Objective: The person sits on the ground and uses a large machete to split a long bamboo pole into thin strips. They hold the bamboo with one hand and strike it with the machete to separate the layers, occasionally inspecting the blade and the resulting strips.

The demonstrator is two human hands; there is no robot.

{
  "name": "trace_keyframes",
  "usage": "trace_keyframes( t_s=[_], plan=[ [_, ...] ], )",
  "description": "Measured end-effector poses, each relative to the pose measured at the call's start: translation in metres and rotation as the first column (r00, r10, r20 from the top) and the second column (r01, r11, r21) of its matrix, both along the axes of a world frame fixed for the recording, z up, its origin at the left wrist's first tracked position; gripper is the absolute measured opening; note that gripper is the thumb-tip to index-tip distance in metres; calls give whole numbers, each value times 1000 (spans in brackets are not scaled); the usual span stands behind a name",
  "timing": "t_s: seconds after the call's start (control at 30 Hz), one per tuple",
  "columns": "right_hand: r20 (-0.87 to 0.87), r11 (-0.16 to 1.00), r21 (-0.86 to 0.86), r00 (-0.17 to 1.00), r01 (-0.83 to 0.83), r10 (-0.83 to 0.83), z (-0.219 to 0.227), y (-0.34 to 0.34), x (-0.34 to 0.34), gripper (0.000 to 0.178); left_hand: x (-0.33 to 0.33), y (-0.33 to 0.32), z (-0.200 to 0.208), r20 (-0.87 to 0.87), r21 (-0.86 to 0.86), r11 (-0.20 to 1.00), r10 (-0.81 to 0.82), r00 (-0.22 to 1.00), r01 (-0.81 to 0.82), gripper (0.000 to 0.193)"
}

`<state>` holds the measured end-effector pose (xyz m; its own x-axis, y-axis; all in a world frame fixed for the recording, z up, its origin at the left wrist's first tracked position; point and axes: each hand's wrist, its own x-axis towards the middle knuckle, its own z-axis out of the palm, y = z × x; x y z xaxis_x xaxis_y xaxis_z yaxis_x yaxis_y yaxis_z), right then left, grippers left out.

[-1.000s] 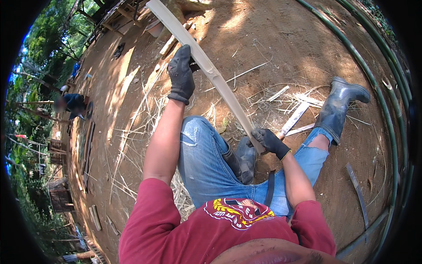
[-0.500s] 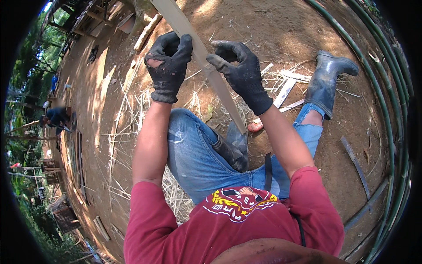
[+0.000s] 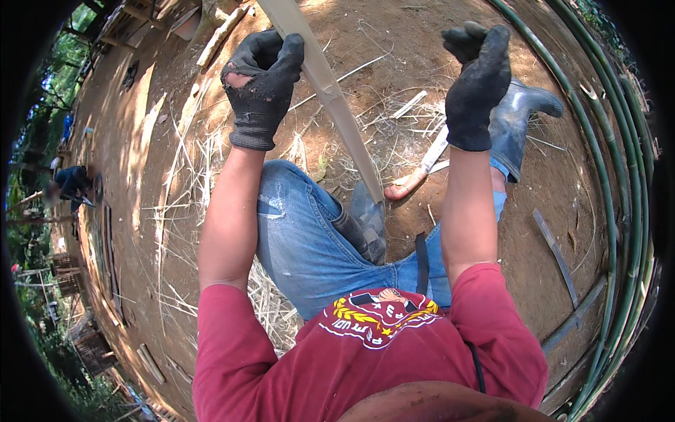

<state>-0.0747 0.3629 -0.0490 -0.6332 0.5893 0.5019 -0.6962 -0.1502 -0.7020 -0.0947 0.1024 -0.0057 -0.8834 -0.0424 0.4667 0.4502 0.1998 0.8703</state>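
Bamboo strip point(image 3: 330, 91) runs from our lap up and away; left hand point(image 3: 261, 81) clamps it near the top. Right hand point(image 3: 480, 77), on the strip half a second ago, now fisted clear and empty. Knife point(image 3: 420, 172) lies on the dirt by the boot point(image 3: 517, 123)

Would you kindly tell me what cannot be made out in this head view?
- Bamboo strip: far end cut off by the top edge.
- Right hand: closed fist; whether it holds anything is hidden by its glove.
- Knife: blade tip passes behind the right forearm.
- Distant person: too small and blurred.
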Motion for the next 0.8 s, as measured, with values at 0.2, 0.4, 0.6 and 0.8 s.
trace_keyframes(
  t_s=[0.2, 0.4, 0.6, 0.8],
  plan=[
    [563, 823, 158, 735, -545, 378, -70, -69, 34, 44, -3, -3, -5, -11, 18, 998, -55, 998, 56, 33],
    [614, 857, 95, 707, -506, 349, -69, -92, 45, 25, -6, -7, -7, -34, 26, 994, -103, 994, 104, 30],
    [461, 973, -162, 859, -167, 224, -91, -60, 36, 23, -8, -13, -10, -14, 34, 980, -194, 981, 195, 20],
    [434, 951, 81, 849, 297, -302, -115, 10, 41, 49, -10, -9, -10, -44, 46, 975, -217, 975, 219, 18]
  ],
)
